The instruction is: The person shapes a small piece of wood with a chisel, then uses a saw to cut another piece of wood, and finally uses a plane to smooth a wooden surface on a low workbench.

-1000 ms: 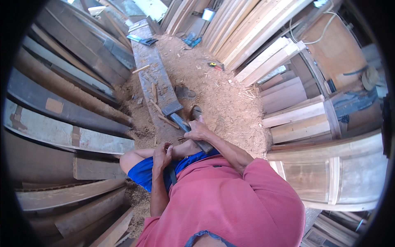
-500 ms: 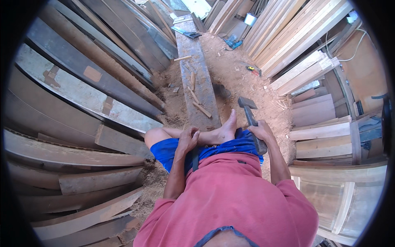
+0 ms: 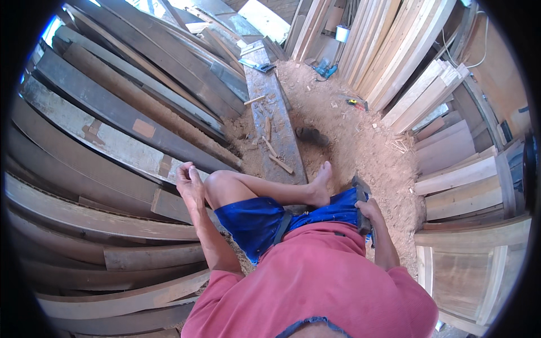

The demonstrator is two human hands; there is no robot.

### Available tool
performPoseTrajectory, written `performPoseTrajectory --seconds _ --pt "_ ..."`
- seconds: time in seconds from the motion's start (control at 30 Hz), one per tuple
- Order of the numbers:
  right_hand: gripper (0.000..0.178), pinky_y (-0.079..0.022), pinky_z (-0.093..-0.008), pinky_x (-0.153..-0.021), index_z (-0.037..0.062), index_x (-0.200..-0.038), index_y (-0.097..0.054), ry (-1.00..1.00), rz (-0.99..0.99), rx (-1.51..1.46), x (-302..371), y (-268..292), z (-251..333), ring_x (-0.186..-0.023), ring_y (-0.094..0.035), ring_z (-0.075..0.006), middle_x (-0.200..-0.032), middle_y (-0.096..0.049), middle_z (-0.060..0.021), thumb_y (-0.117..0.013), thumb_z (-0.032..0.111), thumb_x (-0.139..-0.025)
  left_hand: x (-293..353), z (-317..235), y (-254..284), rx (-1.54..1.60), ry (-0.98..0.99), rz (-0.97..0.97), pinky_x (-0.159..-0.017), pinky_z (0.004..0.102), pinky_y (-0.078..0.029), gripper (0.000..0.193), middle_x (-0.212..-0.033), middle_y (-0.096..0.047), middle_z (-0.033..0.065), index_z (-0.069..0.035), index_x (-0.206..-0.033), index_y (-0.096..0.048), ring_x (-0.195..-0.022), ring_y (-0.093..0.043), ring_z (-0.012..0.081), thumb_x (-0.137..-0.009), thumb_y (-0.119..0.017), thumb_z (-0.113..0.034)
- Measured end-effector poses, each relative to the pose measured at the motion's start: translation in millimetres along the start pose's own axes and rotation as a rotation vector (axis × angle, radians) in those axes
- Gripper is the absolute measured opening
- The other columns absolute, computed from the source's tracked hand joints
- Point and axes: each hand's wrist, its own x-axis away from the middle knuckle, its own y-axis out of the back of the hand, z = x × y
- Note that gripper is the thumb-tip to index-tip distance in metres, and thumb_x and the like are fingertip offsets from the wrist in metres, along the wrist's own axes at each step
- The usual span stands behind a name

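View from my head, looking down. My right hand is closed around the handle of a hatchet, held at my right hip with its dark head pointing forward, just beside my blue shorts. My left hand is empty, fingers loosely curled together, resting against a board in the stack at my left, just beside my raised knee. The hatchet thus lies well apart from the left hand, with my bent leg and bare foot between them. Ahead of the foot, a grey plank strewn with wood chips lies on sawdust.
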Motion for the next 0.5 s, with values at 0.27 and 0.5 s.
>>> performPoseTrajectory --seconds 0.27,0.5 --pt "0.061 -0.053 -0.0423 -0.086 -0.0136 -0.103 -0.067 -0.039 0.069 0.284 -2 11 -11 -0.101 -0.068 -0.039 -0.106 -0.067 -0.0328 -0.07 0.038 -0.071 58 88 -108 -0.253 0.116 0.517 -0.083 0.043 -0.052 0.038 -0.1 -0.068 0.0228 0.001 -0.115 -0.059 -0.092 -0.067 0.0363 -0.087 -0.067 -0.022" --pt "0.063 -0.052 -0.0444 -0.091 -0.0137 -0.104 -0.066 -0.164 0.075 0.236 -4 21 -28 -0.102 -0.067 -0.0428 -0.107 -0.065 -0.0345 -0.067 0.041 -0.074 101 88 -217 -0.641 0.131 0.859 -0.108 0.0467 -0.039 0.077 -0.136 -0.05 0.0307 0.007 -0.137 -0.043 -0.127 -0.048 0.0446 -0.084 -0.069 -0.042"
